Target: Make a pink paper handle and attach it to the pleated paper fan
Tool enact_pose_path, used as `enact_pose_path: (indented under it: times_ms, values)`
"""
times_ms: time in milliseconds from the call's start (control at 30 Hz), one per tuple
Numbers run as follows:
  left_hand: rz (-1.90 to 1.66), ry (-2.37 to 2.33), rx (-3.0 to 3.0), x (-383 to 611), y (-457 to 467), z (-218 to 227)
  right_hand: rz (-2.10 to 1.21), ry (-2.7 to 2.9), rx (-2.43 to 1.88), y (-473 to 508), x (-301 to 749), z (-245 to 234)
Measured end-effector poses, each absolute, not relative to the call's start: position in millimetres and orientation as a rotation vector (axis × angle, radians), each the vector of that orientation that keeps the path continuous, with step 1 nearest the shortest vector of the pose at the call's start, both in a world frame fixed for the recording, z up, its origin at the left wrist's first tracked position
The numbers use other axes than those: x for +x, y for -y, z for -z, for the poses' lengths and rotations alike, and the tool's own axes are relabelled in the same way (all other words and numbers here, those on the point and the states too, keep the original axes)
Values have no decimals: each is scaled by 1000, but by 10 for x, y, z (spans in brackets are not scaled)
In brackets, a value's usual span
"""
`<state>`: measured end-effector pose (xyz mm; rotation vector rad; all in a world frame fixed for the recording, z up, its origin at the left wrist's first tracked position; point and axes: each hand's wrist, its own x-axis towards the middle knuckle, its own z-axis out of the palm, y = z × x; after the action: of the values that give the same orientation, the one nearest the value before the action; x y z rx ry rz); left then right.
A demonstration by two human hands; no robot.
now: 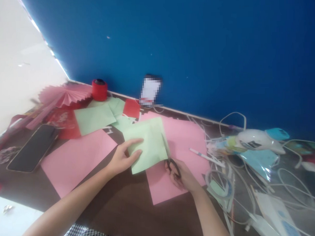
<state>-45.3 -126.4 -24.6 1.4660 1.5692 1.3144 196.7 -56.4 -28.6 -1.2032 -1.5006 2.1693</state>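
Note:
A pale green sheet of paper (148,144) is held over the dark brown table, its left edge pinched by my left hand (125,156), thumb on top. My right hand (179,174) grips black-handled scissors (174,167) at the sheet's lower right corner. The blades run up along the right side of the green paper, where a narrow strip stands slightly apart. Beneath lies a large pink sheet (186,137), partly covered by the green one and my right hand. Left of my left hand rests another pink sheet (79,161).
More green sheets (95,119), a red packet (69,123), a dark phone (33,147) and a pink paper fan (67,95) lie left. A red roll (99,90) stands by the blue wall (183,54). White cables (249,197), a tape roll (219,179) and a white pen (204,157) crowd the right.

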Motion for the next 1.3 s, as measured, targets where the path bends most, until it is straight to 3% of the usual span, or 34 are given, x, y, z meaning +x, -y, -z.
enact_pose_path:
  times_ms: [667, 1300]
  values:
    - [-1296, -1586, 1453, -454, 1271, 233, -2182, 1450, -1327, 557, 1998, 346]
    - [-1235, -1579, 1490, -426, 1288, 250, -2134, 1533, -1173, 560, 1991, 338]
